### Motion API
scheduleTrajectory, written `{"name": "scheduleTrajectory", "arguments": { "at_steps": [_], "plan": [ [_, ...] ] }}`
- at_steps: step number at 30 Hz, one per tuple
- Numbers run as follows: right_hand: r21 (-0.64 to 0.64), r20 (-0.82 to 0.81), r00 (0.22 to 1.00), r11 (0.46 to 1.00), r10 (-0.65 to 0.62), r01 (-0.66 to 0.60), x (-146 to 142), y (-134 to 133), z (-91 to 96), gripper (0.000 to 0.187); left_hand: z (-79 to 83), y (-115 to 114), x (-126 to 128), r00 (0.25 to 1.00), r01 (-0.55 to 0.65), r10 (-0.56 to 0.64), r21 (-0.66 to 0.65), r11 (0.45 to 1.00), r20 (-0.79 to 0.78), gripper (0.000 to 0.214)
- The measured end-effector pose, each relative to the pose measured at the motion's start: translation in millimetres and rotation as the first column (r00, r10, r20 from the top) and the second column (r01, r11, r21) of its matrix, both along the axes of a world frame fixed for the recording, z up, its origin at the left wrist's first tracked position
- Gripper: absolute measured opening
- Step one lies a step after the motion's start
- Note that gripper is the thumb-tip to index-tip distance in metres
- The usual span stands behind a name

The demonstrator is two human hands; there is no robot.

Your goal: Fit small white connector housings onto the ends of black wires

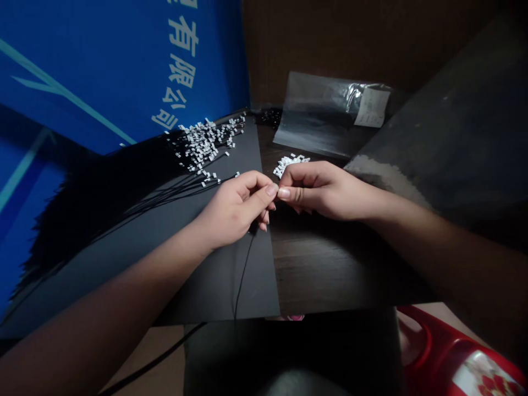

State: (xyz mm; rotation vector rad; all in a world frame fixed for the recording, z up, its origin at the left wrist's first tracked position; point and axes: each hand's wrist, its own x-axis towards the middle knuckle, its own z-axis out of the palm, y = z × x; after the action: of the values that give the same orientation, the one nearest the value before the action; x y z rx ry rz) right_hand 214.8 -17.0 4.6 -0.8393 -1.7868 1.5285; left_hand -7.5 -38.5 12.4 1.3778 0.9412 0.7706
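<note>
Reaching in from the bottom left, the left arm [103, 286] bends up to the left hand [235, 206]. Its fingers [258, 201] are closed in a tight pinch, with the thumb on top. A thin black wire [245, 269] hangs down from under them and runs toward the bottom. Just beside them, the right hand [322, 190] comes in on the right arm [445, 242]. Its fingers [299, 184] are curled and closed too, with the thumb and first finger pressed together. The tips of the two hands almost touch. I cannot tell if something tiny sits in the pinch.

Far to the left of the fingers is a blue banner [124, 71] with white Chinese writing that reads 有限公司. Up and to the left, many black wires [136, 192] fan out on a black sheet [231, 280], and lots of small white tips [204, 146] sit at their ends. Just above the fingers, a little pile of white bits [291, 164] lies on the wooden desk [330, 264]. Higher up is a clear plastic bag [317, 113] with a white paper label [372, 107], but its words are too small to read. To the right lies a big dark sheet [445, 110]. Down and to the right of the fingers is a red plastic thing [466, 352] with a flower picture.
</note>
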Motion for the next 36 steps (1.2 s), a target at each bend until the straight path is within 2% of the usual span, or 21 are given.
{"name": "scheduleTrajectory", "arguments": {
  "at_steps": [7,12,15,22,29,36],
  "plan": [
    [-0.060,0.016,0.999,0.997,-0.047,0.048,-1,0,-4.2,0.049,3.1,-1,-1,0.995,0.015,-0.011,0.041,0.999,-0.099,0.010],
    [-0.105,0.033,0.997,0.991,-0.075,0.078,-4,-3,-1.9,0.052,1.8,0,-2,0.987,0.031,-0.018,0.079,0.996,-0.160,0.010],
    [-0.091,0.064,0.996,0.993,-0.068,0.073,-4,-6,2.1,0.047,0.3,0,-4,0.979,0.053,-0.031,0.103,0.993,-0.201,0.010],
    [-0.031,0.146,0.989,1.000,0.005,0.000,-3,-8,9.8,0.021,-0.5,0,-4,0.969,0.071,-0.044,0.103,0.992,-0.242,0.012],
    [-0.066,0.126,0.991,0.997,0.054,-0.046,0,-8,10.4,0.015,1.9,0,-7,0.960,0.076,-0.044,0.106,0.991,-0.278,0.011],
    [-0.010,0.135,0.991,1.000,-0.003,0.004,-1,-8,8.4,0.015,0.5,1,-7,0.959,0.078,-0.039,0.128,0.989,-0.280,0.013]
  ]
}}
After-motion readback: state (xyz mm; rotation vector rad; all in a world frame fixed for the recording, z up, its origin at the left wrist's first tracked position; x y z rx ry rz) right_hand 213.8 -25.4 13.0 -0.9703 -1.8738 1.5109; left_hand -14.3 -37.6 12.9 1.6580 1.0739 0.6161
